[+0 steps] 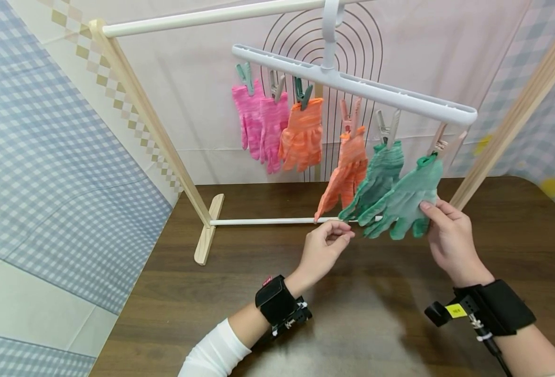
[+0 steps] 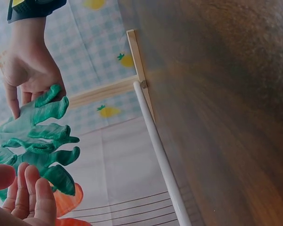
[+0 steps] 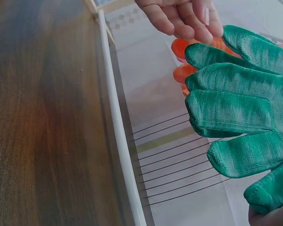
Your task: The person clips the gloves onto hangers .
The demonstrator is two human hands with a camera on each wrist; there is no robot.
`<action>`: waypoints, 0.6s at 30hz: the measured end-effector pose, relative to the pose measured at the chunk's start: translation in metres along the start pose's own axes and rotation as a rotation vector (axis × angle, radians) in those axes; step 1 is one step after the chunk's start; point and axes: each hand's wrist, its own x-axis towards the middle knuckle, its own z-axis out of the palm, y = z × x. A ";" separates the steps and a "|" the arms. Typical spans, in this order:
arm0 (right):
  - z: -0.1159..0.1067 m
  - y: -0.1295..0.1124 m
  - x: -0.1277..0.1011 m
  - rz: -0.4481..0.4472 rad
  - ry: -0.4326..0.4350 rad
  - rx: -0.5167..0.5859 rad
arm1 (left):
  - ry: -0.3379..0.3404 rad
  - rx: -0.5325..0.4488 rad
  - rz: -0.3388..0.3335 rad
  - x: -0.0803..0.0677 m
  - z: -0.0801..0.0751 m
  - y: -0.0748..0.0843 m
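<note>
In the head view, my right hand (image 1: 452,238) pinches the edge of the front green glove (image 1: 406,193), thumb on its face and fingers behind. That glove hangs from a pale pink clothespin (image 1: 442,140) at the hanger's right end. Just behind it hangs a second green glove (image 1: 383,170) on a grey clothespin (image 1: 388,128). My left hand (image 1: 324,246), its fingers loosely bent and nothing between them, is beside the green fingertips. In the left wrist view, the left fingers (image 2: 35,193) are close to the green glove fingers. The right wrist view shows the green glove (image 3: 236,108) spread flat.
A white hanger (image 1: 352,84) hangs from the rack's top bar (image 1: 211,17). Orange gloves (image 1: 305,133) and pink gloves (image 1: 260,123) hang from clothespins further left. Wooden posts (image 1: 150,120) and a low white bar (image 1: 263,221) stand over the brown table (image 1: 164,314).
</note>
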 end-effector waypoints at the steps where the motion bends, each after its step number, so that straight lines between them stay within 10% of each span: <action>1: 0.000 0.000 0.001 0.006 0.003 0.012 | 0.002 0.000 -0.001 0.000 0.000 0.000; 18: -0.006 -0.004 0.017 0.058 0.073 0.097 | -0.003 -0.014 -0.023 -0.002 0.002 -0.003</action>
